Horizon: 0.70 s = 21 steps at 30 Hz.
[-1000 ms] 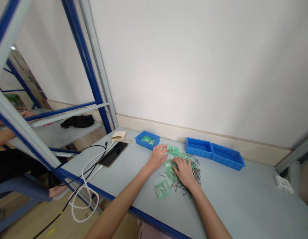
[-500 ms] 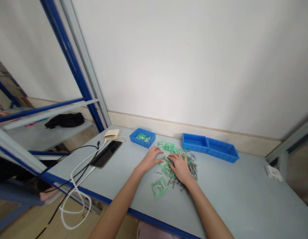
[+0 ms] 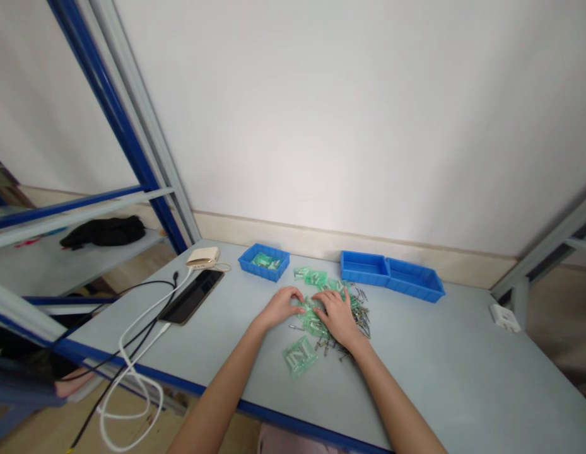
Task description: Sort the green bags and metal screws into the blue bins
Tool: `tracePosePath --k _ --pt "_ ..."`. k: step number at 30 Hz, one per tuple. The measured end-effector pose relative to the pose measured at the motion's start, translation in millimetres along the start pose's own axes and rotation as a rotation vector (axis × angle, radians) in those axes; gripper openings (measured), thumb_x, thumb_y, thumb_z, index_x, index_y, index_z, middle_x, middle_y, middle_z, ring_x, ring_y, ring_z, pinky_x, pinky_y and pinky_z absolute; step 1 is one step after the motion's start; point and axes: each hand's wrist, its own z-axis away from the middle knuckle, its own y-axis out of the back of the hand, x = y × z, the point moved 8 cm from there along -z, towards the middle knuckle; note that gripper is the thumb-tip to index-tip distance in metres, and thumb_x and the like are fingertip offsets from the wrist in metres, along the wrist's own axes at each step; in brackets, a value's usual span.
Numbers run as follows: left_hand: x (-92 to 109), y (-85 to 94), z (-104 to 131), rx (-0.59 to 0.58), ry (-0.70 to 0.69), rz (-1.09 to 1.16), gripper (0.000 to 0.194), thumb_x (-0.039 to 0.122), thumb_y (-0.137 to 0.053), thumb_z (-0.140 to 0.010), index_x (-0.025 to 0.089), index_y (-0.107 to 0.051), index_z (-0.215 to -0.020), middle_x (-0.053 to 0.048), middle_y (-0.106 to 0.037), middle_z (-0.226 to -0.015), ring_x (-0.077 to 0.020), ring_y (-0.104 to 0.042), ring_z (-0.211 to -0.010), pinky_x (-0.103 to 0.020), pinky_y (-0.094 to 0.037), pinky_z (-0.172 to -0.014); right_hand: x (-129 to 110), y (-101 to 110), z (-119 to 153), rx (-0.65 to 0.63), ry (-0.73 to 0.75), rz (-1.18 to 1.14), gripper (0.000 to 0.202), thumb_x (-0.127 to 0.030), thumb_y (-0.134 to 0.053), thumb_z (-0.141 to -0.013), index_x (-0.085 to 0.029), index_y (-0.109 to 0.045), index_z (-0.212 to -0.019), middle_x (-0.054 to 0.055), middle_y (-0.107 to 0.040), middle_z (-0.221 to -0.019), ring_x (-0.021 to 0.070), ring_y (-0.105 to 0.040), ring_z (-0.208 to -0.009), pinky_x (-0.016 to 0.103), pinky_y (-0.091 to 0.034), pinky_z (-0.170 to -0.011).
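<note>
Left hand (image 3: 278, 308) drawn back slightly from bin (image 3: 257, 271). Green packets (image 3: 313, 325) could be mixed with pins (image 3: 363, 319) by a low sweep, the heaps being in contact. Packets spread between hands, partly under right hand (image 3: 340, 318), grip unclear; left thumb and fingers parted.

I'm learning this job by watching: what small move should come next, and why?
Probably pinch one green packet with the left hand: its thumb and fingers are parted beside the green packets, and similar packets already lie in the left blue bin.
</note>
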Motion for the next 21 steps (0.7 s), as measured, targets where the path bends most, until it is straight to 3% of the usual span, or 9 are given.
tracePosePath --k 4,10,12,17,21 --pt "-6 2.1 0 0.025 0.079 0.144 0.024 0.021 -0.072 -0.058 0.015 -0.057 -0.076 0.001 -0.059 -0.065 -0.0130 -0.055 -0.061 -0.023 -0.041 -0.059 1 1 0 -0.006 -0.017 -0.009 0.028 -0.026 -0.047 -0.086 -0.023 -0.055 -0.112 0.008 -0.062 -0.110 0.0242 -0.048 -0.110 0.056 -0.006 -0.104" --pt "3 28.0 1 0.358 0.030 0.309 0.057 0.021 -0.073 -0.057 0.019 -0.050 -0.109 0.004 -0.061 -0.071 -0.0115 -0.057 -0.064 -0.023 -0.044 -0.063 11 -1 -2 0.050 -0.112 -0.228 0.047 -0.029 -0.052 -0.083 -0.021 -0.045 -0.128 0.008 -0.063 -0.111 0.0249 -0.049 -0.113 0.055 -0.003 -0.106" --pt "5 28.3 1 0.391 0.039 0.398 0.052 0.023 -0.074 -0.056 0.016 -0.055 -0.104 0.001 -0.063 -0.073 -0.0126 -0.059 -0.065 -0.024 -0.046 -0.063 18 -3 -5 0.083 -0.171 -0.385 0.045 -0.030 -0.053 -0.081 -0.021 -0.049 -0.125 0.007 -0.065 -0.107 0.0249 -0.051 -0.111 0.054 -0.008 -0.106" --pt "7 23.3 1 0.376 0.068 0.503 0.025 0.028 -0.075 -0.053 0.014 -0.061 -0.067 -0.006 -0.068 -0.074 -0.0187 -0.063 -0.070 -0.031 -0.049 -0.068 29 -1 -9 0.191 -0.224 -0.702 0.023 -0.031 -0.055 -0.077 -0.018 -0.067 -0.091 0.007 -0.070 -0.091 0.0228 -0.062 -0.089 0.039 -0.043 -0.087" --pt "24 25.3 2 0.311 -0.038 0.461 0.016 0.027 -0.073 -0.058 0.015 -0.063 -0.059 -0.009 -0.070 -0.089 -0.0225 -0.063 -0.087 -0.037 -0.046 -0.084 32 12 -8 0.292 -0.228 -0.743 0.013 -0.025 -0.057 -0.073 -0.018 -0.067 -0.078 0.005 -0.070 -0.086 0.0212 -0.063 -0.087 0.035 -0.043 -0.086"
